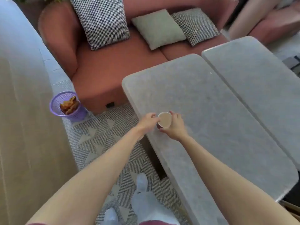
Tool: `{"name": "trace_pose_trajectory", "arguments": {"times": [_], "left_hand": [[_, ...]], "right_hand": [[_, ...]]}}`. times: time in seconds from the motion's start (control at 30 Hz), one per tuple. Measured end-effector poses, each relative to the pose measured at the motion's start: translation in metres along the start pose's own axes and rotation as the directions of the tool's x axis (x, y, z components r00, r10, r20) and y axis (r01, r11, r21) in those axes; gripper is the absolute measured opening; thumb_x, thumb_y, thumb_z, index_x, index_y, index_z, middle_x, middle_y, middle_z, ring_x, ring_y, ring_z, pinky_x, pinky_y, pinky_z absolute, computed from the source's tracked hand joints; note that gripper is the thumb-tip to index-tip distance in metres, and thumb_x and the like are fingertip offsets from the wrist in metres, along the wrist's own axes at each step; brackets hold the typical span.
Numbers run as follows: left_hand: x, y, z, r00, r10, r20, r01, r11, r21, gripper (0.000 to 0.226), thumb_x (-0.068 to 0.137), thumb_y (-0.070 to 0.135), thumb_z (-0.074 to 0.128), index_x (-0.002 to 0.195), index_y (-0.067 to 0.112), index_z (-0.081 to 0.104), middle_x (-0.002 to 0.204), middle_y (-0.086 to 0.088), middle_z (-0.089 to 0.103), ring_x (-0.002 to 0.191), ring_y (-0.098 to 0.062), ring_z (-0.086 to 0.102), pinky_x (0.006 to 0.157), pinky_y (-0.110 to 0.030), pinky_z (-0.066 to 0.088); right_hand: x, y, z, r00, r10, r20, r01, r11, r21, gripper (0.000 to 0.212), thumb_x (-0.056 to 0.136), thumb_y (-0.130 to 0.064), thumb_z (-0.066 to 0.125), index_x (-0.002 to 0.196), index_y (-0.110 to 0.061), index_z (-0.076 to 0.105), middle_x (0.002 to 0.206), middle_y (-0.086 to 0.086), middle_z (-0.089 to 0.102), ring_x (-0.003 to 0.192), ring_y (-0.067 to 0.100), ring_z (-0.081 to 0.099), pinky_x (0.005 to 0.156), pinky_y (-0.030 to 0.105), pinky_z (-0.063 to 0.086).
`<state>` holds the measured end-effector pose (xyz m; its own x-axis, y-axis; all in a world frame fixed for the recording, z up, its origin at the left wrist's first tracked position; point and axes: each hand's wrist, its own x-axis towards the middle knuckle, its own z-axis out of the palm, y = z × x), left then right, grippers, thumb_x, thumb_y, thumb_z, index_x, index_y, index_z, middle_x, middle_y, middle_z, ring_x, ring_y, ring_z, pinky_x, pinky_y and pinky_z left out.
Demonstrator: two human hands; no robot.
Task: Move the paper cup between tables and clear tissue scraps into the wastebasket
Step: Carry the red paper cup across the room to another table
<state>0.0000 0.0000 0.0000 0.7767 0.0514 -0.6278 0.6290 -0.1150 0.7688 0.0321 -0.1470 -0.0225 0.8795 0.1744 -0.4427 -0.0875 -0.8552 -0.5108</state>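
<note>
Paper cup (164, 119) stands near the grey table's (211, 111) near-left edge. Right hand (175, 125) curls around it from 3 o'clock; left hand (148, 120) fingertips touch its rim at 9 o'clock.

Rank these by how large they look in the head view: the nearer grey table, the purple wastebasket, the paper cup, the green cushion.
1. Nearer grey table
2. Green cushion
3. Purple wastebasket, though it is nearer the camera than the cushion, so their true order is unsure
4. Paper cup

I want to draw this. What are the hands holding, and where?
The paper cup: right hand fingers curl round its side, left hand fingers pinch its rim.
</note>
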Motion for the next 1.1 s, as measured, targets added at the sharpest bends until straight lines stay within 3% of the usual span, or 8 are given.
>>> {"name": "trace_pose_trajectory", "arguments": {"times": [0.3, 0.37, 0.47, 0.6, 0.73, 0.87, 1.0, 1.1], "left_hand": [[0.003, 0.011, -0.015, 1.0, -0.024, -0.004, 0.024, 0.996, -0.081, 0.022, 0.102, 0.016, 0.058, 0.123, 0.017, 0.065, 0.104, 0.002, 0.064, 0.083, -0.004, 0.058, 0.089, -0.037, 0.054], [-0.003, 0.014, -0.037, 0.999, 0.003, -0.052, -0.008, 0.995, -0.103, 0.016, 0.102, 0.016, 0.058, 0.115, 0.021, 0.066, 0.104, 0.004, 0.066, 0.085, -0.004, 0.061, 0.088, -0.038, 0.057], [-0.022, 0.017, -0.086, 0.991, 0.038, -0.131, -0.055, 0.99, -0.127, 0.023, 0.103, 0.018, 0.058, 0.125, 0.018, 0.064, 0.118, -0.001, 0.067, 0.105, -0.015, 0.066, 0.086, -0.039, 0.06], [-0.065, 0.01, -0.163, 0.962, 0.068, -0.265, -0.113, 0.981, -0.159, 0.013, 0.102, 0.019, 0.061, 0.114, 0.021, 0.065, 0.11, -0.004, 0.071, 0.112, -0.022, 0.067, 0.089, -0.041, 0.059], [-0.12, -0.014, -0.237, 0.916, 0.089, -0.391, -0.182, 0.961, -0.206, 0.014, 0.103, 0.018, 0.06, 0.115, 0.018, 0.067, 0.105, -0.004, 0.071, 0.105, -0.021, 0.067, 0.097, -0.047, 0.057], [-0.186, -0.052, -0.317, 0.861, 0.098, -0.499, -0.247, 0.938, -0.243, 0.021, 0.105, 0.009, 0.053, 0.123, 0.005, 0.065, 0.106, -0.013, 0.066, 0.098, -0.025, 0.061, 0.099, -0.052, 0.054], [-0.257, -0.094, -0.395, 0.791, 0.104, -0.603, -0.312, 0.917, -0.251, 0.025, 0.106, 0.007, 0.052, 0.126, 0.0, 0.065, 0.107, -0.016, 0.065, 0.09, -0.025, 0.061, 0.068, -0.027, 0.059], [-0.312, -0.13, -0.45, 0.734, 0.09, -0.673, -0.348, 0.901, -0.258, 0.027, 0.107, 0.009, 0.051, 0.129, -0.002, 0.063, 0.114, -0.014, 0.066, 0.097, -0.025, 0.061, 0.072, -0.028, 0.055]], "right_hand": [[0.017, -0.016, 0.017, 0.996, -0.088, -0.02, 0.087, 0.996, -0.02, 0.09, 0.084, -0.028, 0.084, 0.156, -0.007, 0.033, 0.154, 0.013, 0.04, 0.141, 0.034, 0.039, 0.112, 0.038, 0.034], [0.02, -0.038, 0.015, 0.992, -0.125, -0.016, 0.125, 0.992, 0.001, 0.092, 0.085, -0.034, 0.083, 0.157, -0.008, 0.032, 0.155, 0.012, 0.04, 0.143, 0.031, 0.038, 0.113, 0.04, 0.035], [0.021, -0.085, 0.014, 0.973, -0.229, 0.013, 0.229, 0.973, 0.008, 0.092, 0.084, -0.038, 0.083, 0.155, -0.007, 0.033, 0.153, 0.012, 0.042, 0.143, 0.028, 0.038, 0.115, 0.037, 0.033], [0.011, -0.162, 0.03, 0.928, -0.364, 0.076, 0.367, 0.93, -0.019, 0.086, 0.082, -0.035, 0.081, 0.152, -0.01, 0.038, 0.147, 0.009, 0.046, 0.139, 0.027, 0.04, 0.106, 0.032, 0.034], [-0.02, -0.243, 0.066, 0.873, -0.476, 0.102, 0.478, 0.878, 0.006, 0.083, 0.086, -0.041, 0.075, 0.155, -0.013, 0.038, 0.152, 0.007, 0.045, 0.144, 0.026, 0.037, 0.115, 0.039, 0.033], [-0.065, -0.328, 0.119, 0.809, -0.574, 0.126, 0.576, 0.817, 0.025, 0.082, 0.084, -0.04, 0.078, 0.151, -0.007, 0.044, 0.149, 0.014, 0.05, 0.141, 0.032, 0.04, 0.113, 0.034, 0.031], [-0.111, -0.413, 0.177, 0.735, -0.657, 0.168, 0.66, 0.75, 0.044, 0.078, 0.082, -0.039, 0.083, 0.144, -0.005, 0.052, 0.141, 0.015, 0.057, 0.135, 0.029, 0.048, 0.111, 0.03, 0.035], [-0.149, -0.474, 0.222, 0.673, -0.713, 0.197, 0.713, 0.696, 0.081, 0.074, 0.082, -0.04, 0.084, 0.141, -0.007, 0.054, 0.137, 0.013, 0.06, 0.132, 0.027, 0.052, 0.112, 0.035, 0.04]]}}
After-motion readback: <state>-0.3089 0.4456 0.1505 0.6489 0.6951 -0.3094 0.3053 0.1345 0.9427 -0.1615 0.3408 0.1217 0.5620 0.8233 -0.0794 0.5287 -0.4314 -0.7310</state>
